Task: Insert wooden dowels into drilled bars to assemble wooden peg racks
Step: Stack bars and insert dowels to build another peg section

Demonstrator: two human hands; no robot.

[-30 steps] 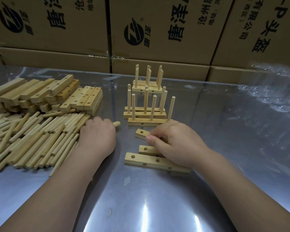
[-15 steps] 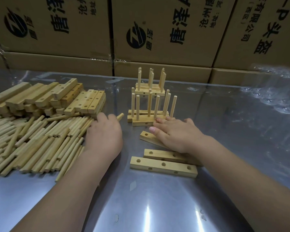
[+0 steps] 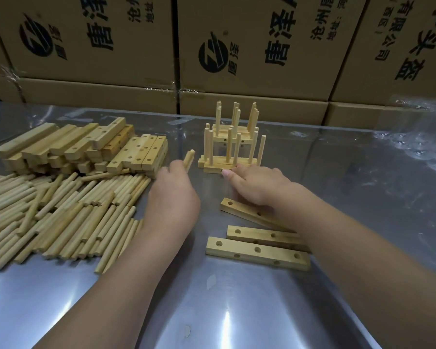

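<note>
Pale wood dowels (image 3: pixel 189 158) poke out of the left hand (image 3: pixel 173 195), fingers curled round them, ready to feed into holes. Right hand (image 3: pixel 254 185) lies flat, fingers straight, on the angled drilled bar (image 3: pixel 233 207), tips touching the finished racks (image 3: pixel 230 147), probably steadying them. Two spare bars (image 3: pixel 257 253) wait nearer on the steel counter (image 3: pixel 237 311); the dowel pile (image 3: pixel 61 205) lies to the left.

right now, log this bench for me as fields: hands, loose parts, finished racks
left hand: grips a dowel, tip sticking out
right hand: fingers flat by the front rack base
loose bars: three, drilled, flat beside right hand
dowel pile: left side of table
bar stack: behind dowel pile
racks: upright, beyond both hands
</note>
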